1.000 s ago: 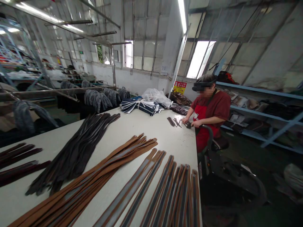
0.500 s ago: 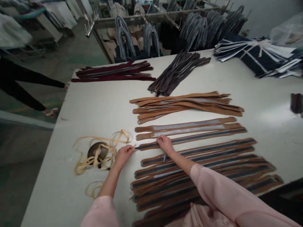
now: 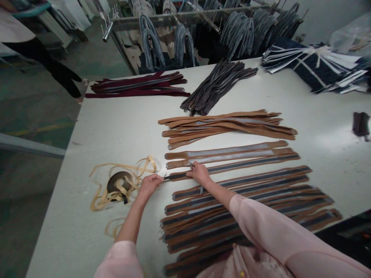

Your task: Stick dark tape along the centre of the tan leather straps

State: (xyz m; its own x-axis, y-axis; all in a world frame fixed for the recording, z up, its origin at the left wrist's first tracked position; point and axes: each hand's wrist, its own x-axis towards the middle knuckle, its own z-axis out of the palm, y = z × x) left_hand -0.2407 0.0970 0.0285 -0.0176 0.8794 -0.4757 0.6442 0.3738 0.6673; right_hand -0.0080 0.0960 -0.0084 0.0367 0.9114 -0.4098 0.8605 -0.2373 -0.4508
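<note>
My left hand (image 3: 150, 185) pinches the end of a narrow dark tape (image 3: 167, 178) just off the left end of a brown fabric strip (image 3: 232, 167). This tape runs along the middle of the strip. On the strip's left part, the fingers of my right hand (image 3: 200, 173) press down. That hand also holds what looks like small metal scissors (image 3: 191, 165); their tips show above the fingers and another part below, the rest hidden. Two brown strips with grey backing (image 3: 228, 154) lie just beyond. Nearer to me are several brown strips (image 3: 240, 186) with dark tape along them.
Left of my hand lies a tape roll (image 3: 118, 181) with loose yellow ribbon (image 3: 96, 200). Farther back are bundles of brown strips (image 3: 232, 125), dark strips (image 3: 218, 87) and maroon strips (image 3: 139, 85). Striped fabric (image 3: 314, 65) is stacked at back right. A rack (image 3: 162, 24) stands behind the table.
My right hand has shifted slightly left along the strip, and the metal tips now show above it. Dark tape now spans from my left fingers to the strip. The background person has moved.
</note>
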